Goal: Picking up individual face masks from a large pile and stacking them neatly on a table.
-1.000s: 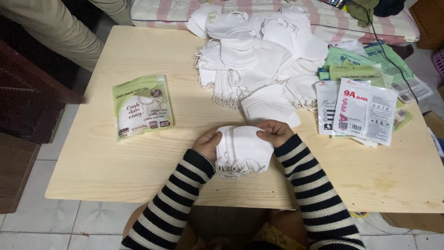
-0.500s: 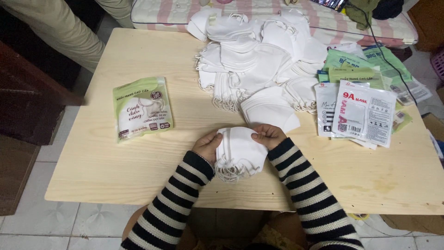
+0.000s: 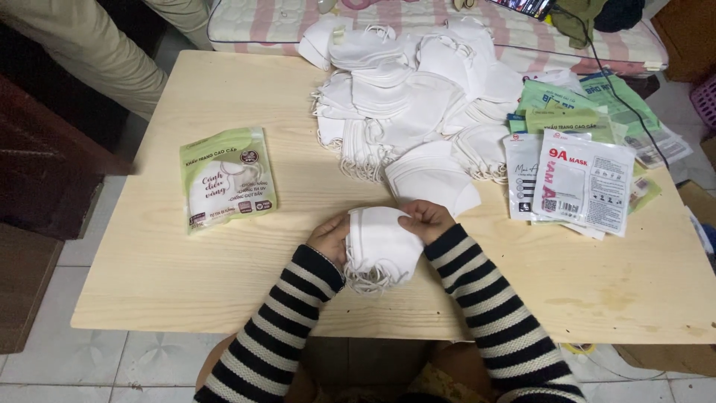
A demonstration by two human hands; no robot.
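While squared between both hands, mask stack at near table edge: left hand and right hand clamped on sides, keeping edges aligned; pouch left.

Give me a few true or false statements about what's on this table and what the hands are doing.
1. Both hands, left hand and right hand, hold a stack of white masks. True.
2. The green packet lies to the right of the held stack. False: it lies to the left.
3. A big pile of loose white masks sits at the table's far side. True.
4. The white packets are stacked on the floor. False: they lie on the table, at the right.
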